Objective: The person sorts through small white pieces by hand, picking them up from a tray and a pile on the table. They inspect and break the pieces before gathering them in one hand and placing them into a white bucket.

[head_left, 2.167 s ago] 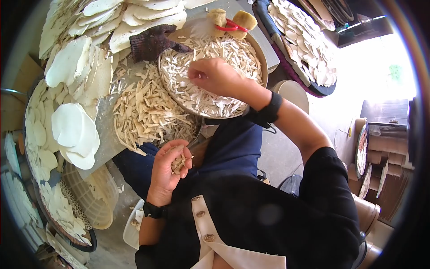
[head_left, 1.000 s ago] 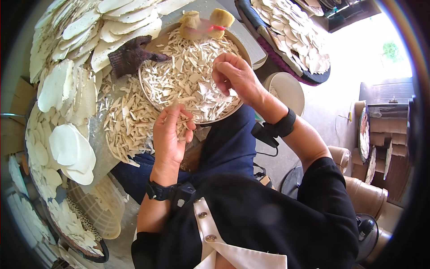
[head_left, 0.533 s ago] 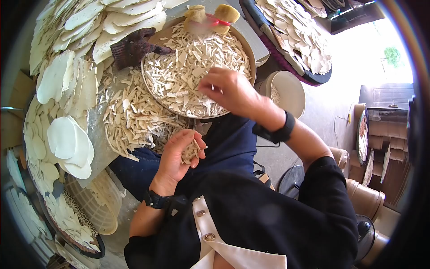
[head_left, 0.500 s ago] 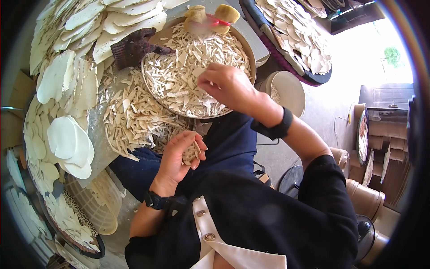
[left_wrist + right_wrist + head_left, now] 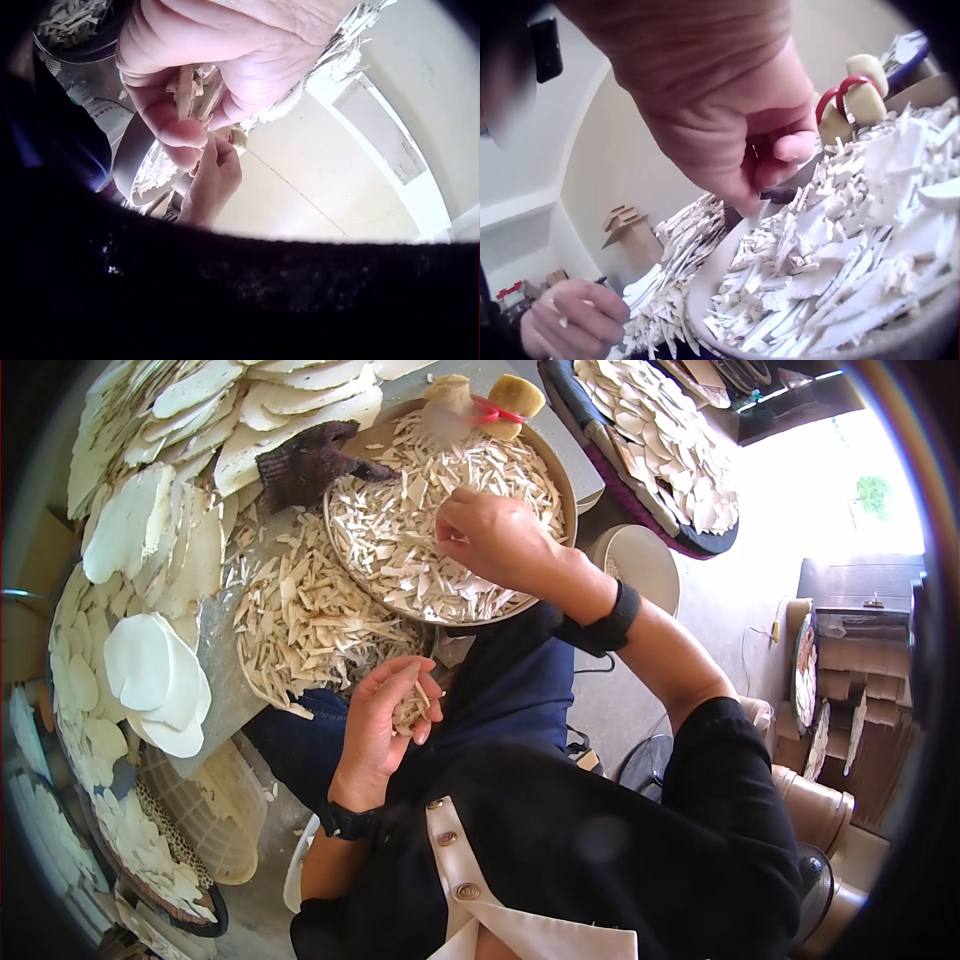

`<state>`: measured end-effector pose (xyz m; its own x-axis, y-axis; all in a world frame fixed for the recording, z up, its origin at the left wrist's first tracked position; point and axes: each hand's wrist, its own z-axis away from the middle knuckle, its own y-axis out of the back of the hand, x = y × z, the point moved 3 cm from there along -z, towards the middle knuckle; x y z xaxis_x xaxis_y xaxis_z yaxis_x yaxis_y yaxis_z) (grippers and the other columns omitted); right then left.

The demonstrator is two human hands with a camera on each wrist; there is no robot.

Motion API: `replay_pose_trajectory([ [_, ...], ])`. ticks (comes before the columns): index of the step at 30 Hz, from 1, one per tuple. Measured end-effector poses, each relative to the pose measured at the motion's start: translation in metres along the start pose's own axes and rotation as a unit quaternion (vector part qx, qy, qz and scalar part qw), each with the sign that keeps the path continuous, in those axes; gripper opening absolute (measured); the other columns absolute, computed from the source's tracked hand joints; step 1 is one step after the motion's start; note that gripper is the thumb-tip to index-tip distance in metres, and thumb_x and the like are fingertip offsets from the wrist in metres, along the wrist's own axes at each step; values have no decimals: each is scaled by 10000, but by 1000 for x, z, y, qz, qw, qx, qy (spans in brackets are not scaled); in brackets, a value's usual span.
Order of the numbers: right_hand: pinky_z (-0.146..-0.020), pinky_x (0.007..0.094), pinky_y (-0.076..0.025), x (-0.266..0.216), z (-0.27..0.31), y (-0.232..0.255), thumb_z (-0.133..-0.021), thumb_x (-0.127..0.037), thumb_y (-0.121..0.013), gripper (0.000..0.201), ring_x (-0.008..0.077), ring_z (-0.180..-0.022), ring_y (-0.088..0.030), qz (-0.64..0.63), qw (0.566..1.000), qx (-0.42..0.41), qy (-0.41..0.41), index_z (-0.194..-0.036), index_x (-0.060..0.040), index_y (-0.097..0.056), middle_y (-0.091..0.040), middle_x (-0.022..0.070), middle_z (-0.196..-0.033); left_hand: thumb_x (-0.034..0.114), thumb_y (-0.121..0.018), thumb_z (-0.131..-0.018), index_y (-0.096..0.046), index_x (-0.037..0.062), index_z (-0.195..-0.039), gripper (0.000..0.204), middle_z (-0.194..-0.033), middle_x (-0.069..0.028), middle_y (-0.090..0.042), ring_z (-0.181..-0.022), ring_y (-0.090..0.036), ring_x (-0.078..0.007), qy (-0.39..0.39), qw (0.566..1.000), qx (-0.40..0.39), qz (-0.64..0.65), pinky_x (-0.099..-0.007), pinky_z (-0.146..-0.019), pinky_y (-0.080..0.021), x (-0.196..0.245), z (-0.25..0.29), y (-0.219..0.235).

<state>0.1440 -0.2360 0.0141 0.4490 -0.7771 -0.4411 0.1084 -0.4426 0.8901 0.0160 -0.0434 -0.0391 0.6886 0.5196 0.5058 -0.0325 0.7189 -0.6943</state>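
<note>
My left hand (image 5: 385,718) is cupped palm up over my lap and holds a bunch of pale dry slivers (image 5: 185,93), their ends poking out between curled fingers and thumb. Over a round pan (image 5: 333,532) heaped with whitish slivers (image 5: 400,515) hangs my right hand (image 5: 500,540), fingers curled inward. The right wrist view shows a small pale sliver (image 5: 760,210) right at the fingertips of that hand. Beside the pan, a yellower heap of slivers (image 5: 310,615) spreads on the grey table (image 5: 220,695), between the pan and my left hand.
A dark knitted glove (image 5: 305,465) lies over the pan's left rim. Red-handled scissors (image 5: 492,410) with yellowish padding lie at its far rim. Stacked white slices (image 5: 155,670) line the left side. A tray of slices (image 5: 655,445) and a beige bucket (image 5: 640,560) stand to the right.
My left hand came back from near the pan's rim to my lap with its slivers. My right hand moved from the pan's right side towards its middle, rising slightly since half a second ago.
</note>
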Motion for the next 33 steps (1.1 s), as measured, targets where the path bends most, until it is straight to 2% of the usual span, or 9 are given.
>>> replay_pose_trajectory([
  [7, -662, 358, -513, 10, 34, 16, -813, -154, -674, 185, 271, -736, -630, -95, 993, 31, -60, -949, -40, -622, -615, 102, -814, 177, -558, -941, -614, 7, -1034, 203, -759, -95, -636, -591, -622, -156, 13, 1000, 8, -5, -226, -393, -428, -3, -2, -2],
  [11, -771, 407, -523, 30, 45, 30, -716, -374, -769, 681, 344, -881, -639, 116, 972, -22, -201, -1224, -7, -503, -568, 202, -1051, 182, -549, -945, -610, 4, -1038, 211, -764, -98, -634, -589, -619, -156, 5, 1000, 8, -8, -225, -392, -428, -4, -2, 0],
  [14, -802, 431, -532, 27, 29, 8, -679, -386, -790, 857, 384, -952, -624, 80, 976, -39, -200, -1343, -24, -388, -484, 243, -1222, 179, -549, -934, -609, 20, -1014, 188, -743, -67, -608, -578, -597, -156, 14, 999, 28, -15, -222, -371, -400, -7, -5, -6],
  [17, -852, 432, -520, 13, 7, -9, -720, -210, -768, 710, 382, -1021, -590, -16, 987, 21, -158, -1343, -109, -442, -440, 219, -1304, 183, -554, -932, -608, 24, -1008, 185, -746, -64, -608, -577, -596, -158, 19, 999, 27, -29, -221, -370, -399, -8, -2, -9],
  [20, -949, 418, -463, -11, -5, -21, -748, -117, -700, 518, 356, -1189, -460, -13, 997, 71, -27, -1244, -102, -550, -443, 143, -1331, 184, -557, -932, -605, 26, -1009, 182, -749, -63, -609, -572, -593, -160, 8, 999, 35, -24, -220, -370, -399, -4, 0, -5],
  [24, -986, 458, -413, -28, 11, -28, -778, -89, -588, 291, 344, -1251, -421, 85, 990, 45, 103, -1061, -102, -655, -492, 87, -1315, 182, -563, -936, -617, 8, -1012, 198, -754, -90, -631, -572, -602, -161, -4, 999, 43, 0, -232, -388, -421, -3, 0, 4],
  [28, -1015, 450, -407, -14, 42, -11, -775, -35, -610, 346, 341, -1335, -348, 46, 993, -62, 92, -1111, -116, -632, -506, 74, -1339, 180, -568, -932, -618, 9, -1005, 192, -746, -87, -630, -570, -600, -160, -3, 999, 45, 9, -233, -387, -422, -4, 0, 7],
  [31, -846, 333, -508, 16, 47, 15, -828, -14, -558, 245, 269, -1066, -604, -103, 994, -38, 25, -1035, -91, -665, -630, 82, -1139, 180, -567, -933, -618, 10, -1003, 190, -746, -88, -630, -571, -602, -158, 1, 999, 43, 7, -233, -388, -424, -6, 0, 8],
  [33, -735, 301, -518, 33, 36, 28, -852, -31, -567, 178, 203, -857, -655, -150, 986, 12, -78, -992, -59, -672, -656, 86, -1016, 181, -561, -935, -614, 16, -998, 185, -742, -81, -624, -574, -600, -159, 5, 999, 42, 0, -230, -381, -418, -6, -1, 6],
])
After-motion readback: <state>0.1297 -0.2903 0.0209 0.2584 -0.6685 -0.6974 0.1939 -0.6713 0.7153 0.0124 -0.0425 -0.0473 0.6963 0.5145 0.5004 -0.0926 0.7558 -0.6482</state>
